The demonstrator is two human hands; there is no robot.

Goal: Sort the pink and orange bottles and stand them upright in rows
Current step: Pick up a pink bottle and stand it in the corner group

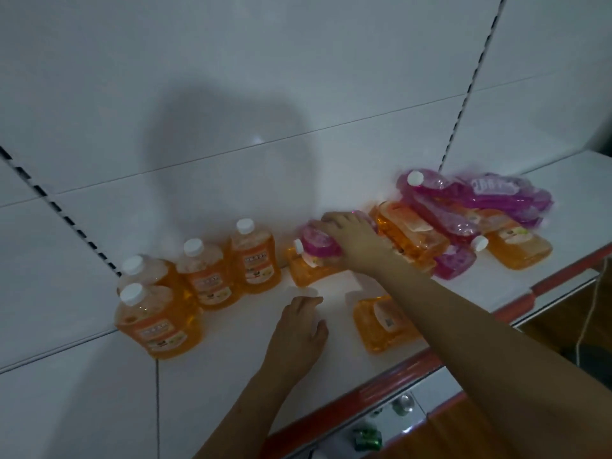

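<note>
Several orange bottles with white caps stand upright at the shelf's left, such as the front one [159,321] and the rightmost one [253,258]. My right hand [356,238] grips a pink bottle [318,243] that lies on top of a fallen orange bottle [303,266]. My left hand [303,324] rests palm down on the shelf, fingers apart, holding nothing. Another orange bottle [381,327] lies on its side near the front edge, partly under my right forearm. A heap of fallen pink bottles [480,193] and orange bottles [410,233] lies at the right.
The white shelf [231,385] has a red front edge [407,369] and a white back panel with slotted uprights [463,97]. A lower shelf below holds a small green item [367,438]. A white cable [592,303] hangs at the right.
</note>
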